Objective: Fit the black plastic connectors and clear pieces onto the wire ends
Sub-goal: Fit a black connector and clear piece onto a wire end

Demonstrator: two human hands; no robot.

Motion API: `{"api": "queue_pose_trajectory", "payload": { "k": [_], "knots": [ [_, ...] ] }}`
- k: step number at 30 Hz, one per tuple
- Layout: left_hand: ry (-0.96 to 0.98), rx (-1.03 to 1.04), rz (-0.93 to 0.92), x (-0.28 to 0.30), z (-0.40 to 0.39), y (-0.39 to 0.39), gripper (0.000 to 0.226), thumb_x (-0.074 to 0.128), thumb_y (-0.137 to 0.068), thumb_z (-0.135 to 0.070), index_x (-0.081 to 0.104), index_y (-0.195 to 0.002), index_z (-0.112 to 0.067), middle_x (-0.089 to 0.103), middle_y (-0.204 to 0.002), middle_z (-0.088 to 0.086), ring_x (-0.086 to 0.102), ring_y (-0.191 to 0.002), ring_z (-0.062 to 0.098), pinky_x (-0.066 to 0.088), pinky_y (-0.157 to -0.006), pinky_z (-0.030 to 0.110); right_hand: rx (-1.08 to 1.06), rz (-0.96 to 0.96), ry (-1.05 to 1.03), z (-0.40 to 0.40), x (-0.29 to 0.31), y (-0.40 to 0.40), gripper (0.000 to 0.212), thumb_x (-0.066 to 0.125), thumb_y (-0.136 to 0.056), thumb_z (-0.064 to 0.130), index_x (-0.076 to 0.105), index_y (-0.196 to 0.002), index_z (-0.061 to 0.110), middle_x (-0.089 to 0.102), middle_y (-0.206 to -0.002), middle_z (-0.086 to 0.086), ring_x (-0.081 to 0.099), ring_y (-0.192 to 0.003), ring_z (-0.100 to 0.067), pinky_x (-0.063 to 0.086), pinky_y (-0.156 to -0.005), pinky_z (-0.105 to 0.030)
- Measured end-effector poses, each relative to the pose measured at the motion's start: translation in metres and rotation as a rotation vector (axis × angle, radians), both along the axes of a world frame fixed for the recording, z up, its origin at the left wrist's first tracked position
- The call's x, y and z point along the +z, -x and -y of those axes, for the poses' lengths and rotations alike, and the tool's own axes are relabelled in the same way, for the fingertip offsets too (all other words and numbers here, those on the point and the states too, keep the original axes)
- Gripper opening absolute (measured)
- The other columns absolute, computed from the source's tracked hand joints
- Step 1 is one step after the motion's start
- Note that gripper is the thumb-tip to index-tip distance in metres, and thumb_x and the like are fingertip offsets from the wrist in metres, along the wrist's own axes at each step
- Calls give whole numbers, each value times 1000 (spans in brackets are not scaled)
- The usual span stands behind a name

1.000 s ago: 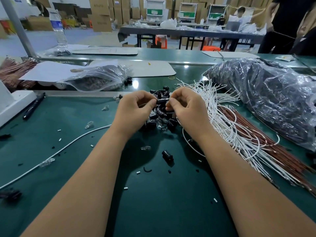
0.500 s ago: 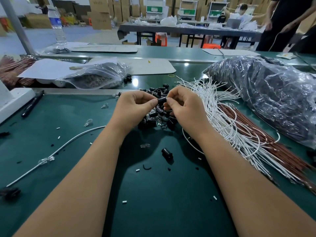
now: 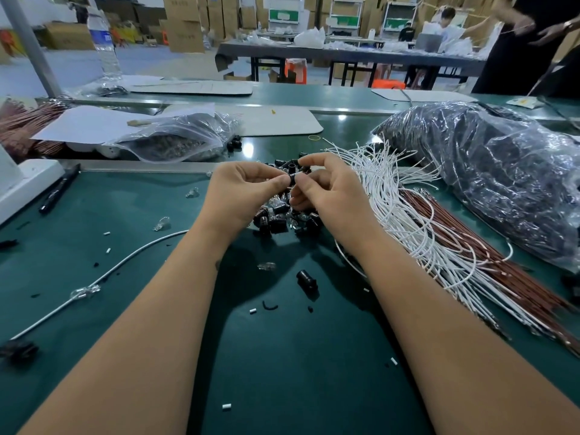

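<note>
Green-surfaced counter. On it: a pile of black connectors at centre; one loose connector nearer; white wires beside brown wires at right; a large plastic bag far right; a single white wire and black pen at left.

- A factory assembly hall: a green-matted desk runs under the person's hands.
- Right of them lie bundled white wires and a big plastic bag of parts.
- Far beyond them stand stacked cardboard boxes, metal shelving and another long worktable.
</note>
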State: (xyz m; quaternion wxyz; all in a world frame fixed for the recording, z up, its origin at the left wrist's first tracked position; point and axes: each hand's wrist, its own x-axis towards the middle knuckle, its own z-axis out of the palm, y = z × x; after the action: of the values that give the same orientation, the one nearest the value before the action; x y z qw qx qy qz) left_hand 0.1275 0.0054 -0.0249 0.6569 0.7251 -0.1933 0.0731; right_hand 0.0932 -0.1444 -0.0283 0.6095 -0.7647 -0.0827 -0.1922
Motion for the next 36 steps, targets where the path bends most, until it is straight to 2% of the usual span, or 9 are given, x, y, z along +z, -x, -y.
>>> {"api": "queue_pose_trajectory", "payload": {
  "k": [7, 12, 17, 20, 24, 27, 30, 33, 36],
  "knots": [
    [-52, -79, 26, 2, 6, -1, 15, 62, -90, 0, 71, -100, -5, 62, -51, -19, 50, -44, -10, 35, -49, 0, -7, -12, -127, 5, 5, -2, 12, 54, -95, -3, 60, -89, 7, 64, -66, -7, 64, -56, -15, 58, -58, -28],
    [-53, -21, 47, -3, 7, -2, 12, 68, -88, -9, 74, -95, -17, 74, -82, -4, 66, -75, 3, 51, -78, 19, -42, -61, 129, 17, 16, 0, 7, 61, -93, 7, 64, -91, 14, 67, -71, -5, 65, -58, -13, 55, -58, -24],
    [-169, 114, 119, -10, 8, -3, 10, 73, -84, -16, 76, -93, -12, 72, -78, -4, 62, -67, 0, 51, -70, 17, -600, -31, 395, 78, 42, 12, 20, 54, -94, 4, 65, -108, 13, 69, -96, -5, 67, -81, -18, 57, -73, -31],
    [-390, 245, 246, -14, 18, 2, 9, 70, -87, -22, 77, -92, -18, 70, -75, -8, 59, -67, -1, 49, -66, 22, -964, -336, 612, 124, 42, 27, 15, 53, -87, 2, 64, -95, 5, 65, -92, -13, 61, -87, -31, 48, -70, -36],
    [-480, 213, 303, -14, 32, 13, 10, 67, -89, -28, 75, -92, -22, 69, -78, -10, 63, -73, 10, 55, -71, 33, -889, -703, 761, 129, 24, 38, 6, 54, -85, 9, 49, -85, 5, 53, -86, -16, 51, -86, -34, 41, -72, -35],
    [-559, 152, 299, -16, 33, 13, 9, 67, -89, -30, 74, -91, -26, 69, -78, -14, 64, -74, 6, 57, -71, 35, -927, -655, 724, 126, 15, 34, 17, 54, -85, 5, 44, -71, 8, 52, -79, -13, 50, -82, -32, 41, -69, -36],
    [-503, 133, 269, -18, 32, 11, 8, 68, -89, -28, 75, -90, -24, 69, -79, -16, 64, -75, 3, 57, -73, 35, -990, -586, 679, 125, 12, 31, 5, 58, -83, 2, 59, -82, 6, 56, -77, -12, 50, -74, -31, 41, -63, -35],
    [-441, 131, 224, -20, 32, 9, 7, 68, -89, -27, 73, -87, -23, 64, -69, -19, 55, -61, -7, 51, -66, 29, -1031, -515, 649, 125, 11, 34, 13, 60, -86, 3, 70, -90, 9, 66, -86, -12, 54, -72, -31, 44, -61, -33],
    [-415, 128, 203, -21, 32, 7, 9, 64, -92, -26, 70, -86, -22, 57, -60, -18, 48, -49, -10, 36, -55, 23, -1006, -409, 597, 120, 16, 38, 10, 65, -90, 13, 74, -91, 10, 71, -97, -11, 61, -89, -31, 52, -77, -38]
  ]
}}
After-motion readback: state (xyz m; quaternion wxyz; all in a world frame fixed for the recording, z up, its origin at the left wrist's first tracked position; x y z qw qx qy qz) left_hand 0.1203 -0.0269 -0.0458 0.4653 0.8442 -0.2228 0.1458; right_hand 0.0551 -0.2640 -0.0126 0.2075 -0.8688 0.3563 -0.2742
